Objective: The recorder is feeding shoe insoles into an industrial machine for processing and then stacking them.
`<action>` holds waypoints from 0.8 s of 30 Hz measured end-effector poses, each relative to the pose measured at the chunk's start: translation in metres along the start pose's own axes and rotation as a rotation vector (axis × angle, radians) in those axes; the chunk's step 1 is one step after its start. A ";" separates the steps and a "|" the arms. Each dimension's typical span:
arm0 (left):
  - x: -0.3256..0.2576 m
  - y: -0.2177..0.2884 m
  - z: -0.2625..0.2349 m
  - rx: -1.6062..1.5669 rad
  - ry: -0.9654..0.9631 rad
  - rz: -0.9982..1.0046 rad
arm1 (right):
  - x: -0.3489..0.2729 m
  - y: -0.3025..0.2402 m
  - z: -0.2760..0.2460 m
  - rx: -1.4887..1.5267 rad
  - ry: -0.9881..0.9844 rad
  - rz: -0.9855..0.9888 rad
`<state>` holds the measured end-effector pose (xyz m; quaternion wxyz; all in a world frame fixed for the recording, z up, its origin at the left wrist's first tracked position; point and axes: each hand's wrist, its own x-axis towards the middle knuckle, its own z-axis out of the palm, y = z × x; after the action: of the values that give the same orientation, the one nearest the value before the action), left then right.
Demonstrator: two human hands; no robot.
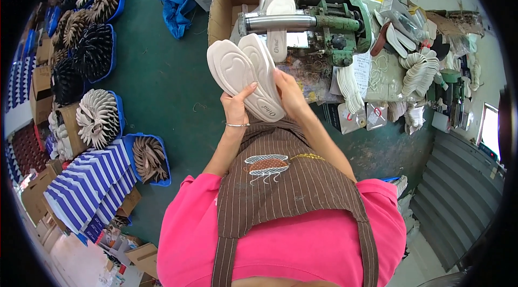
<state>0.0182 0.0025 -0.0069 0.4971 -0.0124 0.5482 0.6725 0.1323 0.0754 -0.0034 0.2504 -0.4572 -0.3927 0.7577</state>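
Both hands hold a fanned bundle of pale insoles (232, 66) in front of the counter's left end, their broad ends pointing away from the person and the narrow ends near the apron (291, 190). The left hand (236, 104) grasps the left edge, its thumb laid over the top face; its other fingers are mostly hidden beneath. The right hand (290, 94) grips the right edge, fingers closed against the side. On the counter (310, 74), a green machine (345, 33) with a shiny metal roller (280, 22) stands near the left edge, beside a cardboard box (217, 14). A white stack of insoles (350, 90) hangs over the near edge, beside a written sheet (361, 74).
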 end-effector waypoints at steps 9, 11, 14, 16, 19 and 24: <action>-0.004 0.000 0.002 -0.085 0.005 0.002 | 0.026 -0.023 -0.013 0.151 0.155 0.030; -0.003 -0.001 0.001 -0.050 -0.006 0.040 | 0.002 -0.001 -0.003 0.203 -0.003 0.021; -0.009 0.000 0.005 -0.049 -0.010 0.085 | -0.007 -0.001 0.000 0.231 0.046 0.030; -0.011 0.001 0.003 -0.045 -0.012 0.085 | 0.012 -0.002 -0.017 0.341 0.247 -0.007; -0.011 -0.002 0.001 -0.034 -0.030 0.078 | 0.029 -0.009 -0.024 0.249 0.226 -0.053; -0.014 -0.001 0.004 -0.021 -0.030 0.100 | -0.012 0.001 0.001 0.073 -0.011 -0.017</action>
<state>0.0279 -0.0034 0.0023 0.4711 0.0201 0.5336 0.7021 0.1368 0.0658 0.0018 0.2711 -0.4402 -0.3699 0.7720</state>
